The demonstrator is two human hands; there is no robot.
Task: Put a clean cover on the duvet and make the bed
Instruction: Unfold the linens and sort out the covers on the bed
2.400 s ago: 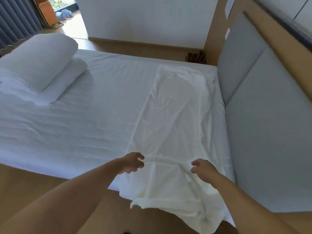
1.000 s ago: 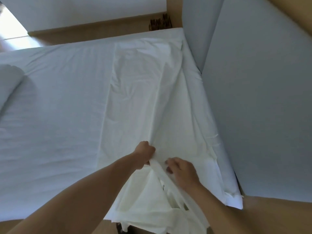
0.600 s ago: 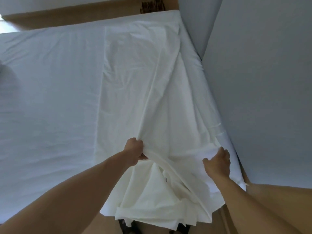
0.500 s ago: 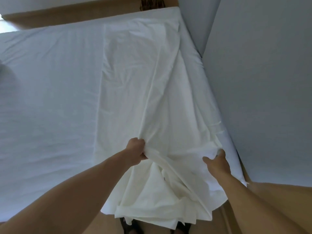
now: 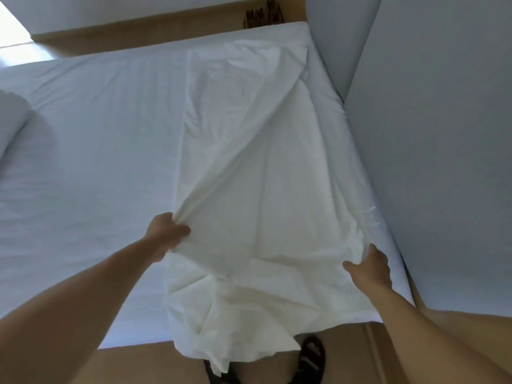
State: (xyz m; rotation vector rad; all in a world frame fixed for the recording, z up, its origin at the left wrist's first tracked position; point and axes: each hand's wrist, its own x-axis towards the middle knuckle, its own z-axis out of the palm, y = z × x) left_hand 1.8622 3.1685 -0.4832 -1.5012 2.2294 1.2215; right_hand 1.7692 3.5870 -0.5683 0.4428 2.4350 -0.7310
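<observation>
Spreading stage: the cover (image 5: 249,176), laid in a strip along the bed's (image 5: 97,162) 3 o'clock side, is clutched at its near end by left grip (image 5: 166,234) and right grip (image 5: 368,270); unfolding toward 9 o'clock seems called for next.

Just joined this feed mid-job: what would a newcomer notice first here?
The cream duvet cover lies in a long strip along the right side of the bed, beside the grey headboard, with its near end spilling over the edge. The left hand and right hand each grip it near that edge, spread apart.
</observation>
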